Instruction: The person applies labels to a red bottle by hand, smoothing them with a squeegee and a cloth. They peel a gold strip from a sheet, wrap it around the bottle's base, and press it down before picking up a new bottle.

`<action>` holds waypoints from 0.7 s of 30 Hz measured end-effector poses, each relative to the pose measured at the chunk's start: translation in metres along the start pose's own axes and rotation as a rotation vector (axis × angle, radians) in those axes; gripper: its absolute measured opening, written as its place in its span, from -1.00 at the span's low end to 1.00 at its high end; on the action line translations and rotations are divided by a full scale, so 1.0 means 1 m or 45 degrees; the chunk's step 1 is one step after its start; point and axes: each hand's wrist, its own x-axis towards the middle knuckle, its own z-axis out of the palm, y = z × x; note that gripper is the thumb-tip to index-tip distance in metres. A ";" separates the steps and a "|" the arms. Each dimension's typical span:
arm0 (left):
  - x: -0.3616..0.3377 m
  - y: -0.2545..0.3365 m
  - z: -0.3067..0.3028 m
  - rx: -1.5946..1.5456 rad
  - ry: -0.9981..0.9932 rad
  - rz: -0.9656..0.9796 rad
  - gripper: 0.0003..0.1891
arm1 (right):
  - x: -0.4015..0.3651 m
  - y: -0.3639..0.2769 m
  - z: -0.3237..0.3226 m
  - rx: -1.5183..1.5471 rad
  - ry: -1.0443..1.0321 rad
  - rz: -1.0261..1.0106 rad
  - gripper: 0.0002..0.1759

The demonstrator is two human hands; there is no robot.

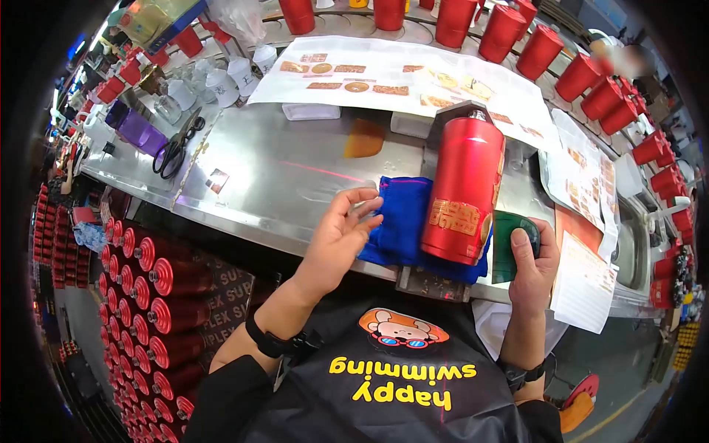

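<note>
A red metal bottle (464,188) with gold lettering lies over a blue cloth (402,218) at the near edge of the steel table, on a metal stand whose dark end shows behind the bottle. Just left of the cloth is my left hand (343,232), its fingers apart and slightly curled, with nothing in it. On the bottle's right, my right hand (533,266) grips a dark green flat tool (507,240), thumb on its near face. The tool's edge is close to the bottle's lower side; whether they touch is unclear.
Printed sheets of gold decals (354,70) lie behind the bottle. Scissors (179,148) and a purple container (136,129) are at the left. Red cups (539,52) line a curved conveyor at the back and right. Many red bottles (177,277) stand at lower left.
</note>
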 end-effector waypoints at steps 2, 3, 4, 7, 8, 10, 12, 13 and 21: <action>0.001 0.008 0.001 -0.257 -0.011 -0.090 -0.42 | 0.000 -0.001 0.000 -0.078 -0.038 -0.048 -0.76; 0.001 0.009 0.002 -0.327 -0.029 -0.117 -0.41 | 0.000 -0.004 -0.002 -0.141 -0.076 -0.082 -0.75; 0.002 0.011 0.004 -0.397 -0.050 -0.144 -0.41 | 0.000 -0.009 -0.002 -0.207 -0.111 -0.117 -0.73; 0.002 0.033 0.014 -0.528 -0.140 -0.182 -0.36 | 0.012 -0.033 0.016 -0.538 -0.285 -0.647 -0.65; 0.003 0.040 0.018 -0.528 -0.168 -0.164 -0.34 | 0.014 -0.039 0.017 -0.600 -0.415 -0.687 -0.62; 0.003 0.051 0.025 -0.527 -0.222 -0.126 -0.31 | 0.018 -0.052 0.031 -0.728 -0.620 -0.854 -0.46; 0.004 0.057 0.026 -0.529 -0.341 -0.085 -0.31 | 0.017 -0.065 0.048 -0.954 -0.748 -1.007 -0.52; 0.004 0.059 0.027 -0.530 -0.398 -0.066 -0.31 | 0.016 -0.065 0.055 -0.984 -0.740 -1.024 -0.55; -0.004 0.068 0.028 -0.621 -0.286 -0.093 -0.30 | 0.013 -0.063 0.060 -0.971 -0.813 -1.039 -0.61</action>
